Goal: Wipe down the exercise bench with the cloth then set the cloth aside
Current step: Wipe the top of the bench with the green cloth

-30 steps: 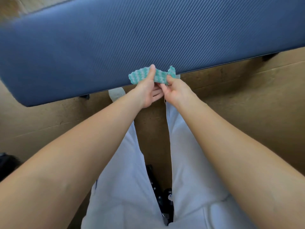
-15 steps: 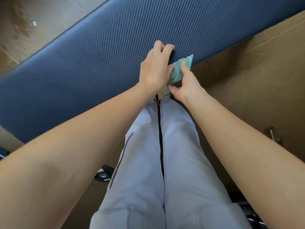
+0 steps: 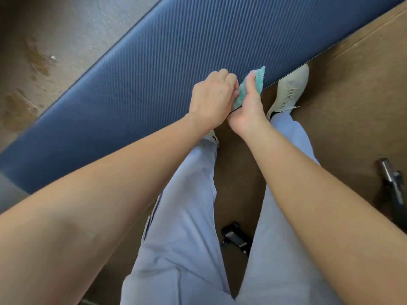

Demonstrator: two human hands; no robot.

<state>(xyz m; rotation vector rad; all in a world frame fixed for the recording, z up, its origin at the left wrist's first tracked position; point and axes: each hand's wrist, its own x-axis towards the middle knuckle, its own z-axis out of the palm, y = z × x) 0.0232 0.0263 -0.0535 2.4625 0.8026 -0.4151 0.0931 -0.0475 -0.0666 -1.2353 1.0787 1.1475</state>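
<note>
The exercise bench (image 3: 154, 80) is a long pad in ribbed dark blue, running from lower left to upper right. A small green-and-white cloth (image 3: 257, 81) is held upright between both hands at the bench's near edge. My left hand (image 3: 212, 97) is curled into a fist against the cloth's left side, over the pad. My right hand (image 3: 250, 108) pinches the cloth with the thumb pressed on it. Most of the cloth is hidden between the hands.
Brown floor lies under and right of the bench, stained concrete beyond it at upper left. My white shoe (image 3: 290, 91) sits by the bench edge. A small black object (image 3: 234, 237) lies between my legs, and a metal bar end (image 3: 391, 179) at right.
The cloth was stretched flat between both hands, then gathered into a bunch. The view swung left so the bench now runs diagonally. Both hands stay together at the bench's near edge.
</note>
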